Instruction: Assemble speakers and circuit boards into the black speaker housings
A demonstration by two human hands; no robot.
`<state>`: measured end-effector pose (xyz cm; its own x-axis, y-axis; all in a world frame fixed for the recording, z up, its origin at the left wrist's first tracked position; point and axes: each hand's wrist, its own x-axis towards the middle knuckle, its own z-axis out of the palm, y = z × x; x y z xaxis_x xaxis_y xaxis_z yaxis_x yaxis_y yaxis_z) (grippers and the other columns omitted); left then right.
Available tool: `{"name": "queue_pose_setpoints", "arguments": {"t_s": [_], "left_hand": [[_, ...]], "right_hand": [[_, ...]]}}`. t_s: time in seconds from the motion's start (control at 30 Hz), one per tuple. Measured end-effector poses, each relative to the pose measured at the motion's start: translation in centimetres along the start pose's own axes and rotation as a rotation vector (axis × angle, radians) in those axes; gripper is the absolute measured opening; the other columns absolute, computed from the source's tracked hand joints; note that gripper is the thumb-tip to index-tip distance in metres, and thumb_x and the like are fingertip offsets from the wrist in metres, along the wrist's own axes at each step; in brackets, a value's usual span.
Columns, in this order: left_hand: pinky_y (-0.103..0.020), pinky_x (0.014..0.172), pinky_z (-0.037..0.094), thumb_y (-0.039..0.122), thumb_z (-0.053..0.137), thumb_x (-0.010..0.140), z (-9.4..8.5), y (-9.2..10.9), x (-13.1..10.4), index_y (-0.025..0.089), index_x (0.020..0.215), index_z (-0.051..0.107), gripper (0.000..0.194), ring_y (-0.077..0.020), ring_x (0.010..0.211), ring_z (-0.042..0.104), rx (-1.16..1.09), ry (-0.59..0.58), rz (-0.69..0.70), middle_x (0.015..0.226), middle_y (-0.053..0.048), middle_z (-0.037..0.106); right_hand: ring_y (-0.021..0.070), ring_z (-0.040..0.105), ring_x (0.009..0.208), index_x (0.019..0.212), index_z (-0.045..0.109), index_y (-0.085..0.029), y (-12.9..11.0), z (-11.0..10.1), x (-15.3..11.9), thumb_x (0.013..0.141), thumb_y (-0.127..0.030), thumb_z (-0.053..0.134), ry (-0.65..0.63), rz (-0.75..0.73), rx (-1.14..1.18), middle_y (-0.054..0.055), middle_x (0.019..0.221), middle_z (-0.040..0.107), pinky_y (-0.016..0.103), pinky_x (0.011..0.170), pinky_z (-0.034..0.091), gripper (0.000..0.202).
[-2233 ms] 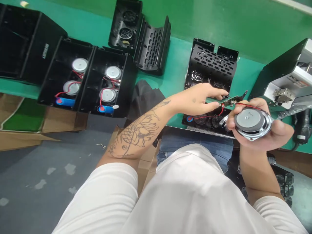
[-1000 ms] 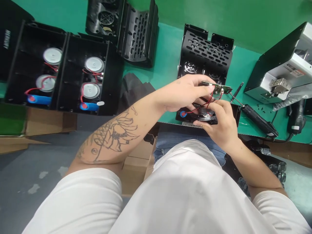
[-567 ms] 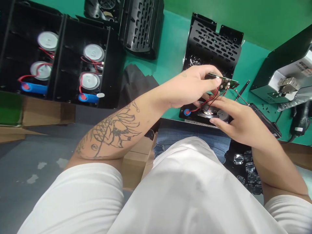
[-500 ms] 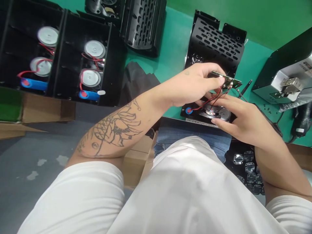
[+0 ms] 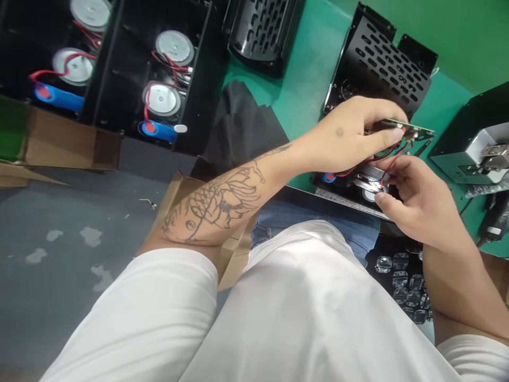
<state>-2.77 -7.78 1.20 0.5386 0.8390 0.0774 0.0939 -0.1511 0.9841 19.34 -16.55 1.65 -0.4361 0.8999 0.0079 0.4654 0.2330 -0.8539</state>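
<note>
Fingers of the left hand [image 5: 350, 140] pinch a circuit board [image 5: 409, 128] above the speaker [image 5: 368, 183], which the right hand [image 5: 417, 207] grasps.

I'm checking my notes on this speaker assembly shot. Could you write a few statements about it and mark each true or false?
1. The left hand pinches a small circuit board. True.
2. Blue wires run down from that board. False: the wires are red.
3. The right hand rests at the speaker in the open housing. True.
4. The workbench is red. False: it is green.
</note>
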Motion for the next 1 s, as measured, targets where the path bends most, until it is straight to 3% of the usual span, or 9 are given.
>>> {"name": "queue_pose_setpoints", "arguments": {"t_s": [0.13, 0.33, 0.53, 0.67, 0.8, 1.0], "left_hand": [[-0.026, 0.082, 0.063, 0.027, 0.062, 0.112, 0.8, -0.8, -0.5, 0.023, 0.111, 0.078, 0.016, -0.0168, 0.105, 0.08, -0.042, 0.035, 0.018, 0.111, 0.003, 0.082], [-0.025, 0.089, 0.065, 0.03, 0.064, 0.112, 1.6, -0.7, -0.8, 0.023, 0.112, 0.077, 0.015, -0.0171, 0.109, 0.081, -0.034, 0.073, -0.024, 0.108, 0.004, 0.083], [-0.03, 0.086, 0.063, 0.024, 0.064, 0.108, -0.1, 0.1, -0.2, 0.02, 0.102, 0.08, 0.017, -0.0183, 0.099, 0.079, 0.037, -0.032, 0.048, 0.097, 0.002, 0.082], [-0.033, 0.079, 0.061, 0.023, 0.067, 0.103, -1.5, 0.4, 0.5, 0.019, 0.094, 0.08, 0.016, -0.0181, 0.085, 0.077, 0.116, -0.118, 0.059, 0.084, 0.001, 0.077], [-0.034, 0.084, 0.063, 0.028, 0.07, 0.102, -1.9, 0.1, 0.6, 0.022, 0.098, 0.08, 0.012, -0.0196, 0.092, 0.079, 0.094, -0.115, 0.089, 0.091, 0.002, 0.081], [-0.034, 0.085, 0.062, 0.027, 0.069, 0.104, -1.6, -0.5, 0.3, 0.023, 0.097, 0.079, 0.013, -0.0188, 0.095, 0.079, 0.056, -0.065, 0.067, 0.094, 0.003, 0.08]], "right_hand": [[0.0184, 0.064, 0.125, 0.132, 0.057, -0.012, 0.0, 0.0, -0.3, 0.104, -0.03, 0.069, 0.071, 0.008, 0.077, 0.007, 0.137, 0.058, 0.025, 0.103, 0.062, 0.036], [0.017, 0.062, 0.128, 0.131, 0.056, -0.014, -0.9, 0.1, -0.9, 0.111, -0.018, 0.064, 0.151, -0.057, 0.169, 0.008, 0.138, 0.056, 0.024, 0.103, 0.06, 0.022], [0.0136, 0.057, 0.135, 0.131, 0.06, -0.016, 0.5, 1.7, -1.1, 0.103, -0.016, 0.072, 0.136, -0.154, 0.115, 0.005, 0.137, 0.054, 0.018, 0.12, 0.051, 0.031], [0.0224, 0.05, 0.149, 0.129, 0.056, -0.014, 1.4, 2.5, -1.1, 0.101, -0.016, 0.073, 0.141, -0.188, 0.016, 0.006, 0.147, 0.051, 0.028, 0.129, 0.045, 0.032], [0.0204, 0.053, 0.146, 0.128, 0.053, -0.015, 1.4, 3.0, -0.8, 0.102, -0.015, 0.074, 0.141, -0.235, 0.003, 0.005, 0.136, 0.057, 0.025, 0.127, 0.047, 0.034], [0.0256, 0.054, 0.145, 0.13, 0.048, -0.015, 1.8, 3.3, 0.1, 0.106, -0.02, 0.07, 0.13, -0.277, 0.001, 0.009, 0.146, 0.052, 0.035, 0.119, 0.055, 0.033]]}}
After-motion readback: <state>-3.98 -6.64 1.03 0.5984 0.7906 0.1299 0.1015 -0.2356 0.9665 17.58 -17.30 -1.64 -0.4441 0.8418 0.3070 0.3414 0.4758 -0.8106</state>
